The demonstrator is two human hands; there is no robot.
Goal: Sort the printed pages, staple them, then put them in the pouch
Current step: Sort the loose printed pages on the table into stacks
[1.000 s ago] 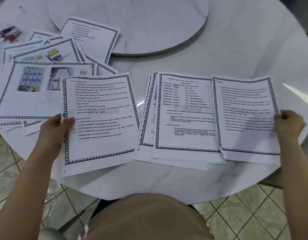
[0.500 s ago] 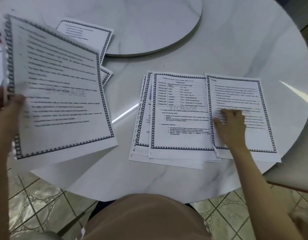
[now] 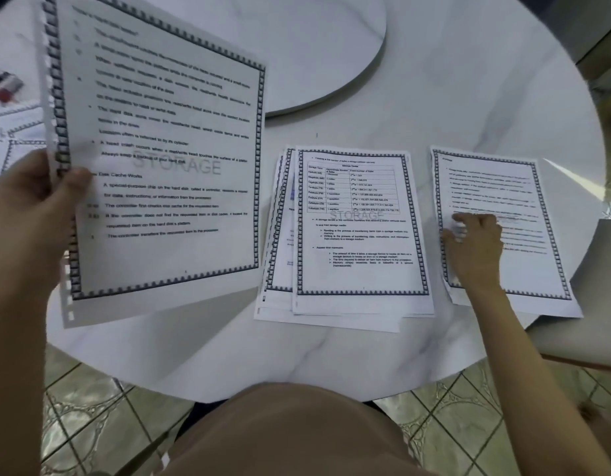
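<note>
At the far left, loose pages lie on the table, partly hidden. The left hand pinches one page by its left edge, thumb on the front, and holds it tilted up off the table. In the middle, a stack of pages lies flat, apart from both hands. Just beside it on the right lies a single page. The right hand rests on this page near its left edge with bent fingers; whether they grip it cannot be told.
</note>
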